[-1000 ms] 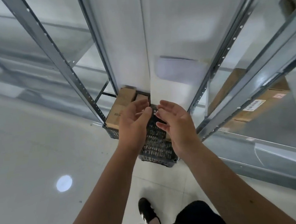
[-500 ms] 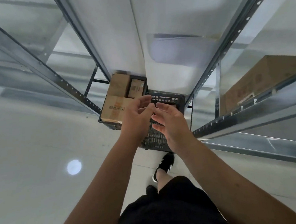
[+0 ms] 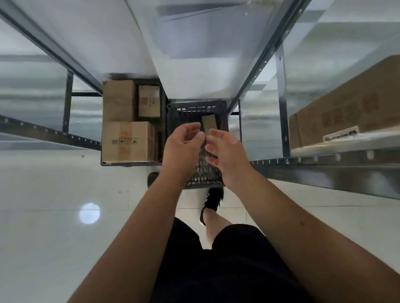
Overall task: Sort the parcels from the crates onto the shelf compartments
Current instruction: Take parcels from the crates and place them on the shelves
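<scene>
**Below both hands: one slim parcel in the black crate**

Beneath the shelf's end, the black perforated crate sits on the floor with a small cardboard parcel inside, towards its far wall. In the picture the parcel lies just beyond the gap between the hands, a shade to the right hand's side, its long axis running away from the person. The right hand looks the nearer, fingers loosely spread and holding nothing. The left hand is half curled, thumb near forefinger, also holding nothing that shows. Both hang above the crate, so the reach would go downward and forward.

The parcel's near end is hidden behind the fingertips, and I cannot tell whether it stands or lies flat. Much of the crate floor is covered by the hands. Motion blur softens the neighbouring crate with its three boxes.
</scene>
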